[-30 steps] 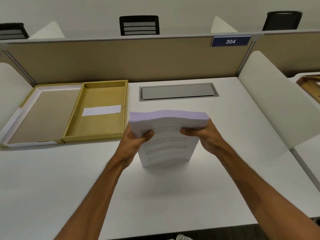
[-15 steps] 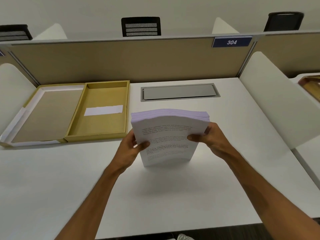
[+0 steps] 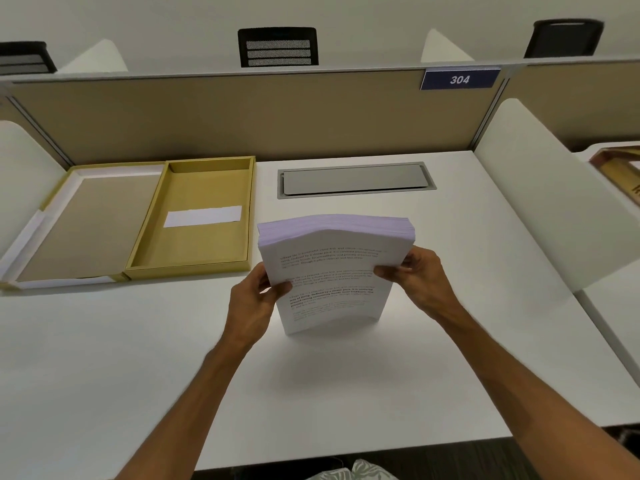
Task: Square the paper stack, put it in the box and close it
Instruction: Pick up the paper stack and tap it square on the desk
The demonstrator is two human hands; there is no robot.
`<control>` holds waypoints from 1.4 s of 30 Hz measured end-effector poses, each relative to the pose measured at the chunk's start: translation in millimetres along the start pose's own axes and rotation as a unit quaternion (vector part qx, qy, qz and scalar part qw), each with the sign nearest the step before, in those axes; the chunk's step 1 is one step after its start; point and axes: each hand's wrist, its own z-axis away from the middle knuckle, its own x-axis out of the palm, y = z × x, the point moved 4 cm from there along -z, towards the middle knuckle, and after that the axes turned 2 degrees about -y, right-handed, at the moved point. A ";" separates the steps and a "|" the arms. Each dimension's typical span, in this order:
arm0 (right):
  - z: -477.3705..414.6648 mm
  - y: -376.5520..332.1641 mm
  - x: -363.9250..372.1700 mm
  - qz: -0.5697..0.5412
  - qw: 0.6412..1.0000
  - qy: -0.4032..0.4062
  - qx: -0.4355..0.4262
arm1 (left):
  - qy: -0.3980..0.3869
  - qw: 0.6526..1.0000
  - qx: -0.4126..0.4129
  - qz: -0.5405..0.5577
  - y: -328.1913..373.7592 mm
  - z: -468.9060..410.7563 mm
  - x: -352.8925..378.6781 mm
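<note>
Standing a thick printed paper stack (image 3: 334,271) on end on the white desk (image 3: 138,358)
Left hand (image 3: 254,299) and right hand (image 3: 420,277) clamped its side edges; top sheets bowed, upper edge uneven, beside the open yellow box (image 3: 194,216)

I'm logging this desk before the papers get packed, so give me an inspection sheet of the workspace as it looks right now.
Surface: white desk, bare near the front edge; grey cover plate set into it at the back.
Job's things: paper stack stands on its lower edge on the desk, printed face toward the camera, top bowed. Box lies open at back left, holding a white slip; its lid is folded out flat to the left.
Clutter: nothing seen.
Grippers: left hand and right hand grip the stack's two sides.
Cables: nothing seen.
Surroundings: tan partition with a 304 sign; black chair backs behind it.
</note>
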 end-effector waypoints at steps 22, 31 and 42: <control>26.2 54.9 -0.9 -0.038 0.998 0.006 0.054 | 0.014 0.999 -0.033 -0.004 -30.5 18.2 1.7; 25.5 46.9 4.8 -0.016 0.999 0.032 0.035 | 0.054 0.998 -0.039 0.003 -37.4 23.1 0.0; 26.9 42.1 11.6 -0.003 0.999 0.047 0.025 | 0.061 0.997 -0.035 0.034 -40.0 29.2 -0.7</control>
